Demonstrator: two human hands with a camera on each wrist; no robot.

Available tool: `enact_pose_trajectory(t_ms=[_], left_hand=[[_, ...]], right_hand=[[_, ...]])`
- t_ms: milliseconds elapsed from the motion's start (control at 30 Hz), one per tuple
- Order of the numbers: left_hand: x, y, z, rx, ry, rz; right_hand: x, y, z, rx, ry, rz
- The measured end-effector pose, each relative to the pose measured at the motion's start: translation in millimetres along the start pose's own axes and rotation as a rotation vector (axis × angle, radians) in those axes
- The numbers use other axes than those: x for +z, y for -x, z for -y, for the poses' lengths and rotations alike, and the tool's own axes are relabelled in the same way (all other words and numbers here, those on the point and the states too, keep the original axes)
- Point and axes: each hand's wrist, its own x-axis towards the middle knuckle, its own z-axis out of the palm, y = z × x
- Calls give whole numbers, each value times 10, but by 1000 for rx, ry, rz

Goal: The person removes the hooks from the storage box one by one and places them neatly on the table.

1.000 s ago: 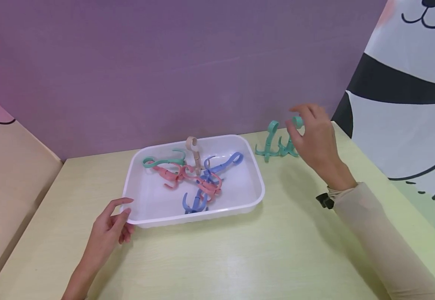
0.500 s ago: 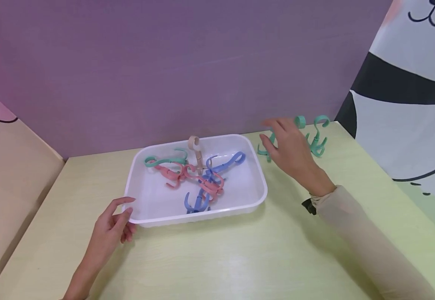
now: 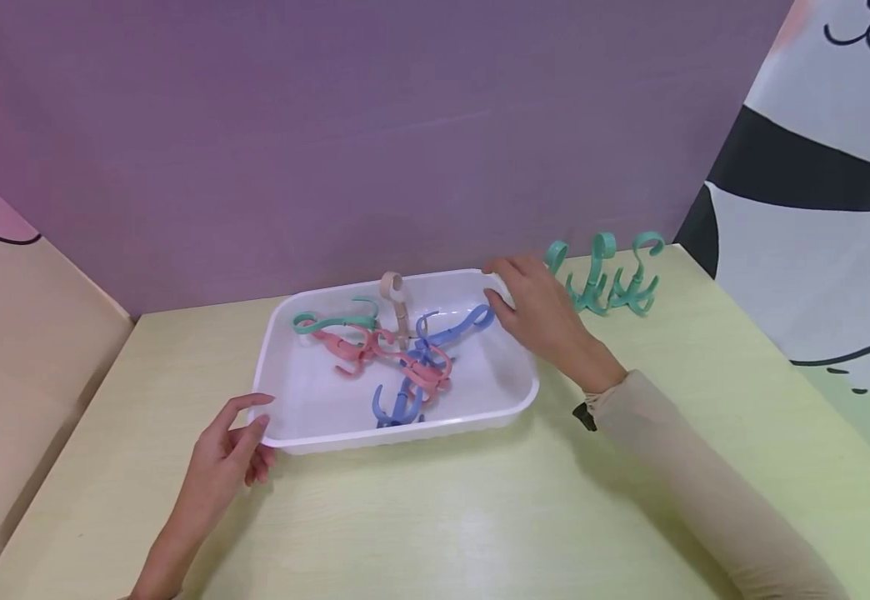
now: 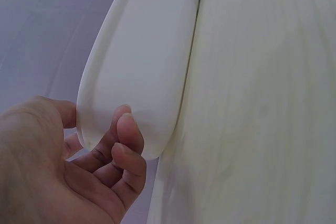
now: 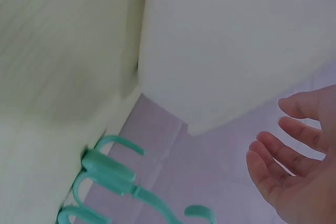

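Note:
My left hand (image 3: 213, 467) grips the front left corner of a white tray (image 3: 311, 396); in the left wrist view its fingers curl against the tray's outer wall. My right hand (image 3: 543, 321) is over the tray's back right corner, fingers parted and holding nothing. In the right wrist view that hand (image 5: 294, 156) stands apart from the tray wall. Inside the tray lie multi-pronged hooks: a green hook (image 3: 337, 322), a beige hook (image 3: 402, 317), a pink hook (image 3: 348, 350) beside another pink one, and a blue hook (image 3: 450, 335) near another blue hook (image 3: 397, 408).
Three green hooks stand in a row on the table at the back right, the rightmost hook (image 3: 633, 292) near the table's corner. My right hand partly hides the leftmost hook (image 3: 557, 254). A purple backdrop (image 3: 330, 167) rises directly behind the table (image 3: 435, 525).
My right hand has moved left from the green hooks to the tray's right side, leaving three hooks standing in view. My left hand has stayed on the tray corner.

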Motion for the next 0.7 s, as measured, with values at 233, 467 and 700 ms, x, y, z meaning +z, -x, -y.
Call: enact_pose_trajectory(t_ms=[233,467,700], left_hand=[[-2,10,-16,2,-14,-3],[-7,10,-24,8,-14,0],[-1,3,-17,13,-13,4]], right_hand=[[206,6,-19,-59,-19,86],[327,49,-59,-66,28,188],[345,62,-41,-18,126,379]])
